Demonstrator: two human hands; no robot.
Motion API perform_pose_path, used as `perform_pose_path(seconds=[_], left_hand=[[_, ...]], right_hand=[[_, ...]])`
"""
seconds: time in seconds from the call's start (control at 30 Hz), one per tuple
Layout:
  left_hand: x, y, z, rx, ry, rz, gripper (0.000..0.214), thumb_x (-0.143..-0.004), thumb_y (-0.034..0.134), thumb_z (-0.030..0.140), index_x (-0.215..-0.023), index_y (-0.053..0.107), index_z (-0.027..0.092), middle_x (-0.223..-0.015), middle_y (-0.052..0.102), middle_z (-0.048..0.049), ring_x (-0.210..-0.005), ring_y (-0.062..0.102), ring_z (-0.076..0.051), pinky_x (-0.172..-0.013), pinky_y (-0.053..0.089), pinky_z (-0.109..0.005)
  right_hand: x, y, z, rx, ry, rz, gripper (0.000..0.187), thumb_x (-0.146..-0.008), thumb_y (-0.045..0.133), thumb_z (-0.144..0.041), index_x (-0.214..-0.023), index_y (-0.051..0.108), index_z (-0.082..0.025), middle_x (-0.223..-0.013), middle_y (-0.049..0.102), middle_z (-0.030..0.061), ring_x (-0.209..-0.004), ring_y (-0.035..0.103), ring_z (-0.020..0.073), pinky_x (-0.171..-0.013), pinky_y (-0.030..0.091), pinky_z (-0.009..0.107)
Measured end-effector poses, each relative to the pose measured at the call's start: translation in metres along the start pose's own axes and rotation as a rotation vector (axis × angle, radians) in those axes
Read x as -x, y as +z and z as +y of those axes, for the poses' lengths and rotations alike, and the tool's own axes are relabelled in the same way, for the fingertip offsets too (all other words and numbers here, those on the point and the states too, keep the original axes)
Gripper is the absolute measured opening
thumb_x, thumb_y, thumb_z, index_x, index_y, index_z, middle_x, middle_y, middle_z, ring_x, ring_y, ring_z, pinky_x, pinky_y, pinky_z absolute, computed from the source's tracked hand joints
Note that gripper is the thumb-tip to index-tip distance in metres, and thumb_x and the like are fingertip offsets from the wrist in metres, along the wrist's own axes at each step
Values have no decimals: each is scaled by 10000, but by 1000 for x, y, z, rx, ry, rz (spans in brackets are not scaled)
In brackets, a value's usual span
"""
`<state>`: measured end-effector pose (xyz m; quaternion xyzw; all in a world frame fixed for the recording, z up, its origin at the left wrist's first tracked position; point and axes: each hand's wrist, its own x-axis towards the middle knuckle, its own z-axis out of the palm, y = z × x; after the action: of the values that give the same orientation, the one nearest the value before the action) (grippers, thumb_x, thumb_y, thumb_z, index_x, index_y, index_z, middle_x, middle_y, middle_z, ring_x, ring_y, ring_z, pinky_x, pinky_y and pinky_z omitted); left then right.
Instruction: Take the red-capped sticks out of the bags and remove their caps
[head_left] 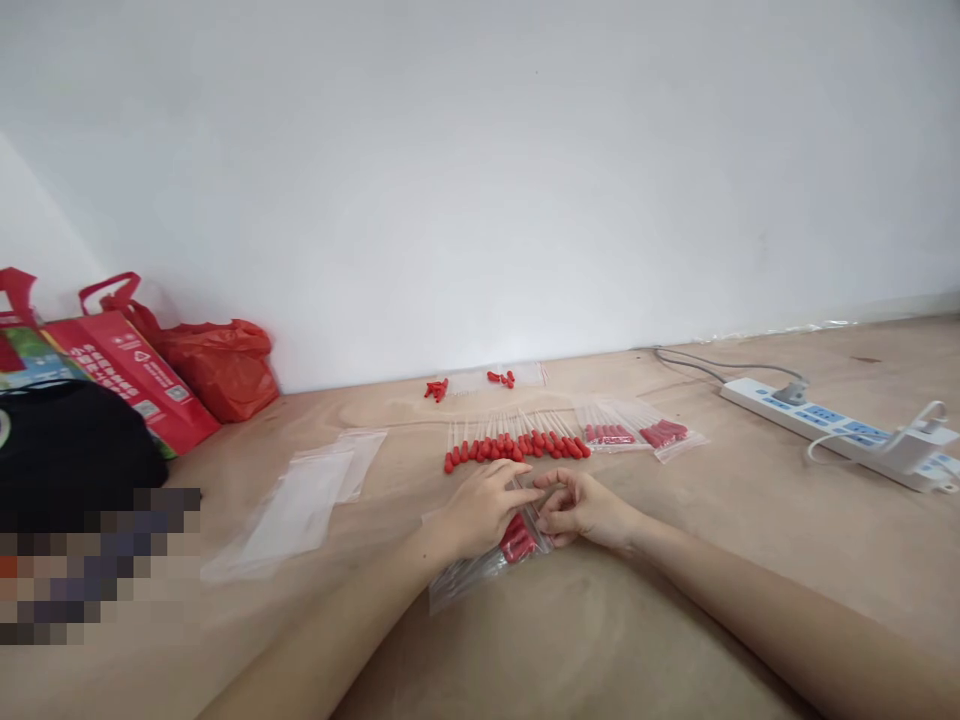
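Observation:
My left hand (491, 505) lies over a clear zip bag (469, 585), its thumb and forefinger at the upper end of the bag's opening. Inside that bag are droppers with red bulbs (517, 538), the bulbs toward the opening. My right hand (585, 508) pinches the bag's right edge, fingers curled. Just beyond my hands lies a row of several loose droppers (517, 445), red bulbs toward me and thin clear tubes pointing away. My left palm hides part of the held bag.
Filled dropper bags (611, 433) lie right of the row. Flat clear bags (292, 510) lie to the left. More red-bulbed droppers (436, 389) are near the wall. A power strip (825, 420) with cables stands right; red bags (217, 365) and a black item (75, 450) stand left.

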<state>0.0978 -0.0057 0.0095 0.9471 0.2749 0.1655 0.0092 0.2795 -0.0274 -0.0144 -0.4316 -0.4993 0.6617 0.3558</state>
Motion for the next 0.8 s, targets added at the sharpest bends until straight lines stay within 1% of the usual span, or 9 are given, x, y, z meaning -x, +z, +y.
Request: perform_pose_path(seconds=[0.1,0.2,0.3,0.5,0.7,0.8], left_hand=[[-3,1,-2,-40,59,10,242,-829,432,142,-940,632,220,-1072,580,-53,-1002,508,-184,-845,416,-335],[-4,2,-5,-44,122,81,228,-844,419,146,-832,642,190,-957,628,-36,-912,546,-153,-811,425,-293],[-4,3,-8,-42,169,121,271,-866,380,156,-793,639,184,-910,644,-35,-865,562,-135,-789,431,-275],[-5,3,-11,-53,146,56,184,-845,434,164,-874,614,179,-966,637,-41,-911,563,-159,-805,425,-297],[-9,0,-8,-17,97,-16,91,-801,495,123,-790,577,159,-909,645,-37,-876,578,-165,-783,429,-284],[-9,-1,-8,-15,109,-23,99,-810,482,121,-813,573,161,-913,644,-34,-889,577,-160,-837,414,-295]], right_hand=[[0,2,1,27,-36,-3,566,-497,731,-195,-975,430,-154,-540,591,-81,-474,568,94,-484,479,229],[0,2,2,41,-38,-12,564,-517,695,-186,-1003,410,-145,-554,608,-67,-448,551,85,-467,463,220],[1,2,1,59,-35,-10,555,-529,676,-184,-1011,401,-153,-550,602,-76,-448,551,87,-463,460,220],[1,1,2,63,-38,-11,578,-525,664,-168,-1034,391,-159,-559,599,-86,-467,558,87,-479,464,223],[1,1,2,83,-51,-22,508,-562,599,-164,-1025,388,-165,-557,591,-84,-472,569,89,-467,462,213],[2,2,1,79,-55,-15,486,-566,565,-156,-1017,384,-163,-550,579,-89,-473,570,83,-472,466,205]])
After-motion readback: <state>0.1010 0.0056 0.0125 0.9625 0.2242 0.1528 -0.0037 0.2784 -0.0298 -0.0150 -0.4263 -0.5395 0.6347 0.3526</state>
